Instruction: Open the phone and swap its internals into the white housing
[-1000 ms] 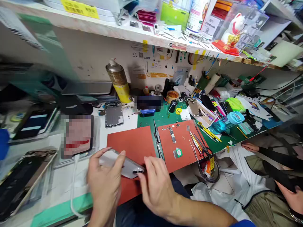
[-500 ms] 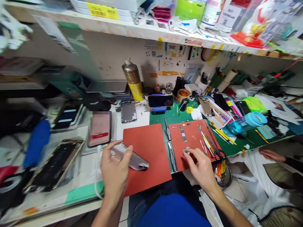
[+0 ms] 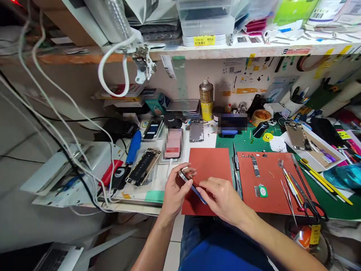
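My left hand [image 3: 176,192] grips a phone [image 3: 193,187] by its upper end, thumb on one side and fingers behind. The phone is tilted edge-up above the left red mat [image 3: 210,158]. My right hand [image 3: 221,195] has its fingers bent together at the phone's lower right side; whether they hold anything small is hidden. On the right red mat [image 3: 270,169] lie a small part with a green round sticker [image 3: 263,191], a circuit board strip [image 3: 255,166], tweezers [image 3: 287,199] and black scissors [image 3: 308,203].
An opened phone [image 3: 143,166] and a lit phone [image 3: 173,143] lie on the left. Behind stands a spray can [image 3: 207,99]. White cables [image 3: 70,131] hang at the left, and a shelf [image 3: 254,51] spans above. Yellow-handled tools [image 3: 327,180] lie right.
The view has swung left. My right hand has left the small part on the right mat and come to the phone. The phone in my left hand has been turned onto its edge.
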`<state>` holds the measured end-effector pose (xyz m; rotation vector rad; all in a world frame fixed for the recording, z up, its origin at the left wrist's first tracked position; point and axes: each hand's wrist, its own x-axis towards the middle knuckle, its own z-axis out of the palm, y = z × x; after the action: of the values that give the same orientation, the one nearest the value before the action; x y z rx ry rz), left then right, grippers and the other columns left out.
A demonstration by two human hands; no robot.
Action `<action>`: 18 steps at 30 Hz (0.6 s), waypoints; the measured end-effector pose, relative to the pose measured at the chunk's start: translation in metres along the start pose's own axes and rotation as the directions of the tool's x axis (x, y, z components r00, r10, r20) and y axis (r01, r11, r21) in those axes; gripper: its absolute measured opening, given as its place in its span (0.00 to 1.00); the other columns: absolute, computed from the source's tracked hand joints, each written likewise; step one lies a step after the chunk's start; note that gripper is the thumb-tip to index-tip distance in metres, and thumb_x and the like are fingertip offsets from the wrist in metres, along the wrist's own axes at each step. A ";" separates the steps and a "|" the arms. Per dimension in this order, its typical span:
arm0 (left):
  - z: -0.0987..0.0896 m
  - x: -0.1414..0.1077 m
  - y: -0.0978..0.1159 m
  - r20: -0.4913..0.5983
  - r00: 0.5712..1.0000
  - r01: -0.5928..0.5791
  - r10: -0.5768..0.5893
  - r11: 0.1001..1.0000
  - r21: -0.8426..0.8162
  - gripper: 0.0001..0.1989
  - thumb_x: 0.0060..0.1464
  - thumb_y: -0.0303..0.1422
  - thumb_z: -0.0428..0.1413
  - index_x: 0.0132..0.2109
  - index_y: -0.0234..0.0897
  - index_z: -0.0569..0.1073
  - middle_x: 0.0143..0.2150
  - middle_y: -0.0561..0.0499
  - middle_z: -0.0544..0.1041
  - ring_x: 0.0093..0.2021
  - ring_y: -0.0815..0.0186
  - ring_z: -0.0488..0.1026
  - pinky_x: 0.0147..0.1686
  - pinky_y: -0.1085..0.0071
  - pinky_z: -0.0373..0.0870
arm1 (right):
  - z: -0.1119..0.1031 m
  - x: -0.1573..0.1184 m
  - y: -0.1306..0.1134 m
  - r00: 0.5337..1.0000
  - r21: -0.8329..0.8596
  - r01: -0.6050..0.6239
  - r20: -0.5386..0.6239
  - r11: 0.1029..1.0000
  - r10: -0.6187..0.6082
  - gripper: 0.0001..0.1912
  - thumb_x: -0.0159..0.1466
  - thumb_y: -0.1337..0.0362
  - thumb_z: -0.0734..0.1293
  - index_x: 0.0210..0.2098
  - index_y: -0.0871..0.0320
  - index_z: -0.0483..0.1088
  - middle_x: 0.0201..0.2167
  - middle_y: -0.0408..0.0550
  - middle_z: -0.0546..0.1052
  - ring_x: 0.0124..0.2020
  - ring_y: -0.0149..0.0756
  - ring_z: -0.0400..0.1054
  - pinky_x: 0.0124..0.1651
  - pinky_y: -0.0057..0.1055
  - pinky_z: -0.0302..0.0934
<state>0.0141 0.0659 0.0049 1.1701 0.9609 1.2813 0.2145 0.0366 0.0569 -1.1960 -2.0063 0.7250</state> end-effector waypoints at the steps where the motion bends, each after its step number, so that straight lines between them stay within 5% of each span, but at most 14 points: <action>1: -0.001 0.000 0.000 0.008 1.000 0.002 -0.002 1.000 -0.002 0.24 0.62 0.37 0.68 0.63 0.48 0.74 0.62 0.44 0.78 0.57 0.57 0.80 0.63 0.55 0.76 | 0.001 0.001 -0.001 1.000 -0.028 0.021 0.008 0.999 -0.020 0.14 0.79 0.66 0.63 0.40 0.58 0.79 0.29 0.45 0.76 0.28 0.34 0.67 0.34 0.32 0.59; 11: 0.001 0.001 0.001 0.043 0.999 -0.011 0.010 1.000 0.014 0.27 0.62 0.37 0.68 0.65 0.48 0.73 0.68 0.42 0.75 0.65 0.50 0.77 0.64 0.51 0.77 | 0.014 -0.001 0.003 0.984 -0.379 0.101 -0.100 0.920 -0.149 0.09 0.75 0.72 0.63 0.43 0.60 0.75 0.27 0.44 0.75 0.24 0.34 0.67 0.29 0.33 0.54; 18: 0.003 -0.001 0.004 0.040 0.999 -0.034 0.032 0.998 0.047 0.27 0.63 0.36 0.67 0.66 0.50 0.73 0.68 0.44 0.75 0.65 0.51 0.78 0.66 0.48 0.76 | 0.014 -0.001 0.004 0.991 -0.337 0.063 -0.087 0.939 -0.098 0.15 0.78 0.69 0.59 0.37 0.58 0.74 0.26 0.45 0.74 0.22 0.35 0.67 0.28 0.34 0.54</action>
<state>0.0165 0.0645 0.0098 1.2485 0.9518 1.2630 0.2057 0.0356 0.0451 -1.3023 -2.1328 0.2802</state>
